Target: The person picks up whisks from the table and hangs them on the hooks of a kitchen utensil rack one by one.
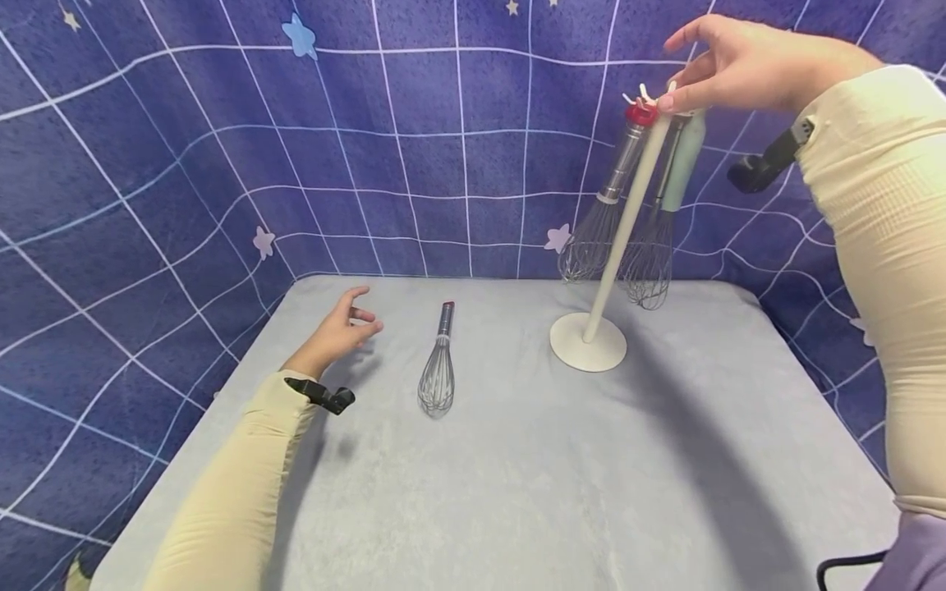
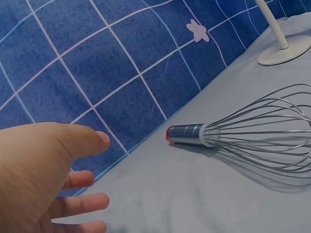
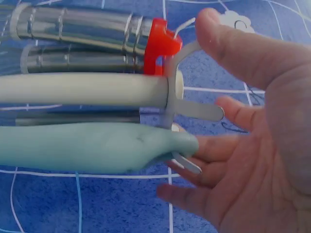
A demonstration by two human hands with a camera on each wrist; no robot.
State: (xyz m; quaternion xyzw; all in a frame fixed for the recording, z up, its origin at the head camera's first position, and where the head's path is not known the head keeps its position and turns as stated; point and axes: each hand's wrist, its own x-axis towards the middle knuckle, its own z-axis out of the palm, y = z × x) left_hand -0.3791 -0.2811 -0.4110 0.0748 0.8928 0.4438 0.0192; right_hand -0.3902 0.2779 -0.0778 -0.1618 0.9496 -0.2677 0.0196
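Note:
My right hand (image 1: 761, 70) is at the top of a white stand (image 1: 628, 217), its thumb tip beside one of the hooks (image 3: 199, 110) and its fingers spread loosely behind them. From those hooks hang steel whisks with red ends (image 3: 87, 29) and a whisk with a mint-green handle (image 3: 92, 146). Over the left part of the table, my left hand (image 1: 336, 335) has its thumb and fingers apart, with nothing between them. A steel whisk (image 1: 445, 322) with a red end lies just right of it, wires toward the near side.
The stand's round base (image 1: 572, 349) sits on the grey cloth-covered table (image 1: 458, 492), toward its back right. A blue curtain (image 1: 369, 164) with a white grid and stars rises behind the table. A black cable (image 1: 850, 561) shows at the lower right.

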